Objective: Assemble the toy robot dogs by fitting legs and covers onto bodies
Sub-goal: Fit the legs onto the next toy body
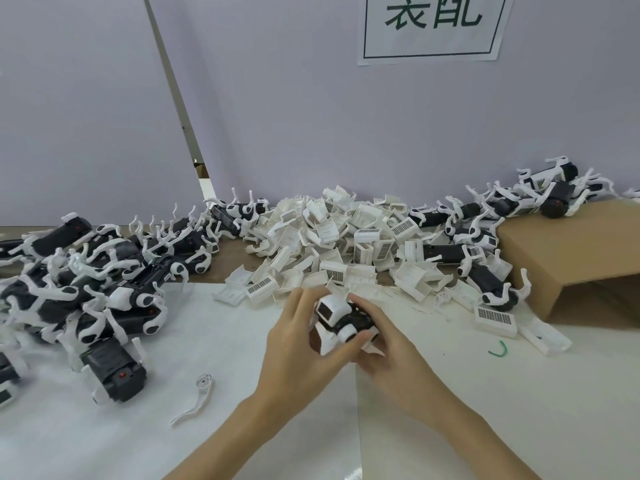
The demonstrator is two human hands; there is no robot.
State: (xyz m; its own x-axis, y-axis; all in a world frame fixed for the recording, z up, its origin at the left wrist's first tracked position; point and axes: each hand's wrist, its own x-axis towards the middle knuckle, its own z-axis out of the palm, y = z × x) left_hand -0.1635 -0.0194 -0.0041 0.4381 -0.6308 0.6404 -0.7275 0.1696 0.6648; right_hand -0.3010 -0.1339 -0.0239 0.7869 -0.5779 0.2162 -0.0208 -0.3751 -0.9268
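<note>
Nearest: two bare forearms reach in from the bottom edge over a white sheet-covered table point(242, 427). A loose white plastic leg piece with a round hub point(195, 396) lies flat on the sheet, left of the left forearm, touching nothing.

Mid: both hands meet on one small black-and-white toy robot dog body point(346, 318), held just above the sheet at centre. Left hand point(298, 344) wraps it from the left, fingers curled round its far and left side, thumb across the lower front. Right hand point(384, 344) holds it from the right, thumb on the white round leg joint, fingers curled under and behind. A white cover sits on the body's upper left end. Whether the cover is fully seated, cannot tell.

Left of the hands: a heap of black toy dog bodies with white legs fitted point(90, 289) sprawls on the sheet and wooden tabletop, legs sticking up. Right of the hands: a small green curved scrap point(498, 351) on the sheet.

Farther: a big loose pile of white plastic covers, some with grille panels point(346, 237), lies directly on the table behind the hands, in no bin.

Right: a brown cardboard box lying on its side, opening facing the camera point(568, 251); the inside is dark, contents cannot tell. More assembled black-and-white dogs point(540, 192) rest on its top and beside it.

Farthest: pale wall with a white paper sign bearing green characters point(433, 26).
</note>
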